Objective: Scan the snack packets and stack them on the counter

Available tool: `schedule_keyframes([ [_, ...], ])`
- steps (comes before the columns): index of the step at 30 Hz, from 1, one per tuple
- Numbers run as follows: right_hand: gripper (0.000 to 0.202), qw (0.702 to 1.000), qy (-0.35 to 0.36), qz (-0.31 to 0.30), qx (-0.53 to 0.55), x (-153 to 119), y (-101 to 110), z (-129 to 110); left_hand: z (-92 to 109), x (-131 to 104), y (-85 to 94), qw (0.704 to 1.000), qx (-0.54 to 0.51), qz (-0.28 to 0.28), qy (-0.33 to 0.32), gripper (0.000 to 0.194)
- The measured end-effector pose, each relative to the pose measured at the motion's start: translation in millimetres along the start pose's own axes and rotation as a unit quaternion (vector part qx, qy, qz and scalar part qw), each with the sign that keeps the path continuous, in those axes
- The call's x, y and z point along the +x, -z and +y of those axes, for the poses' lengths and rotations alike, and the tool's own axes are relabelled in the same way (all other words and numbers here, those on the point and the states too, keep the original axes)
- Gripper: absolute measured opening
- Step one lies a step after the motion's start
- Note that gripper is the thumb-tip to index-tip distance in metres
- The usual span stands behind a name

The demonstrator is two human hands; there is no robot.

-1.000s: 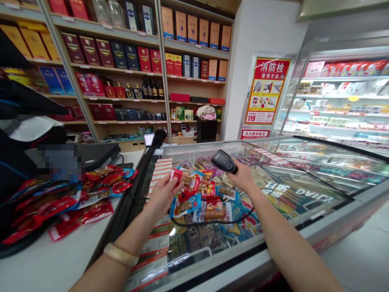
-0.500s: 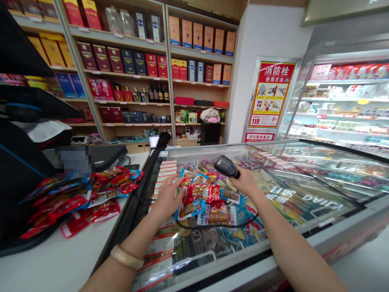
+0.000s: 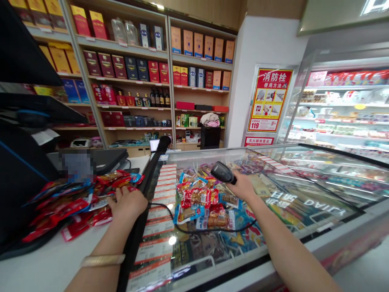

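Note:
My right hand (image 3: 241,185) is closed around the handle of a black barcode scanner (image 3: 222,172), held above the freezer's glass lid with its head pointing left. Below the scanner lie several snack packets (image 3: 194,197) in red and blue wrappers, loosely stacked on the glass. Over on the white counter, my left hand (image 3: 129,201) is at the right side of a larger pile of similar snack packets (image 3: 71,205). Its fingers are spread and reach onto the packets, with the tips partly hidden. The scanner's black cable (image 3: 209,231) loops across the glass in front of the small stack.
A chest freezer (image 3: 319,237) with a glass lid fills the middle and right. Black checkout equipment (image 3: 21,178) stands at the left on the counter (image 3: 82,259). Another person (image 3: 165,142) is low behind the freezer, near shelves of boxes and bottles.
My left hand has moved left, from the packets on the glass to the pile on the counter. The scanner stays in my right hand and has shifted slightly left.

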State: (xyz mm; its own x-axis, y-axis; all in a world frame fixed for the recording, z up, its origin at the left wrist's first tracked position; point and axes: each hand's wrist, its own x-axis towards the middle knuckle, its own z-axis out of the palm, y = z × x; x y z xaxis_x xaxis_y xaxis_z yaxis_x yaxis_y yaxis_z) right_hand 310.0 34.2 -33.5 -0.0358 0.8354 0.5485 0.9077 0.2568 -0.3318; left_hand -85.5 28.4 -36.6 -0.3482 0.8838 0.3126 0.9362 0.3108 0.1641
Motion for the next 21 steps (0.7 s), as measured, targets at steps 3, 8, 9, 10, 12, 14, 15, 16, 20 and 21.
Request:
schedule_keyframes([
  [3,0.018,1.0,0.004,-0.004,-0.001,0.1,-0.9,-1.1,-2.6,-2.0,3.2,1.0,-0.002,-0.019,0.001,0.048],
  [8,0.019,1.0,0.011,-0.004,0.017,-0.6,-0.8,-4.7,-9.4,1.5,-5.9,1.0,0.013,-0.025,-0.001,0.056],
  [9,0.02,1.0,0.014,-0.006,0.02,-0.9,-0.9,-5.5,-9.5,2.3,-7.7,1.0,0.01,-0.016,0.004,0.058],
  [10,0.021,1.0,0.015,-0.009,0.021,-1.1,-1.0,-6.4,-8.8,2.5,-8.5,1.0,0.004,-0.008,0.01,0.062],
  [12,0.021,1.0,0.013,-0.014,0.018,-1.6,-1.7,-8.1,-5.6,0.6,-6.8,1.0,-0.005,0.003,0.01,0.066],
  [14,0.021,1.0,0.013,-0.014,0.012,-2.1,-2.8,-9.7,-0.3,-4.6,-0.6,1.0,0.001,0.019,-0.012,0.065],
  [15,0.02,1.0,0.014,-0.013,0.011,-2.3,-3.3,-10.5,3.0,-8.0,3.8,0.999,0.008,0.032,-0.026,0.062],
  [16,0.019,1.0,0.016,-0.014,0.012,-2.4,-3.8,-11.2,6.6,-11.7,8.7,0.998,0.016,0.047,-0.041,0.06],
  [20,0.02,0.999,0.018,-0.019,0.027,-2.4,-4.5,-13.4,21.1,-22.9,28.3,0.986,0.005,0.145,-0.087,0.05],
  [21,0.021,0.999,0.017,-0.019,0.031,-2.3,-4.3,-13.8,24.1,-23.8,31.7,0.98,-0.022,0.174,-0.095,0.049],
])
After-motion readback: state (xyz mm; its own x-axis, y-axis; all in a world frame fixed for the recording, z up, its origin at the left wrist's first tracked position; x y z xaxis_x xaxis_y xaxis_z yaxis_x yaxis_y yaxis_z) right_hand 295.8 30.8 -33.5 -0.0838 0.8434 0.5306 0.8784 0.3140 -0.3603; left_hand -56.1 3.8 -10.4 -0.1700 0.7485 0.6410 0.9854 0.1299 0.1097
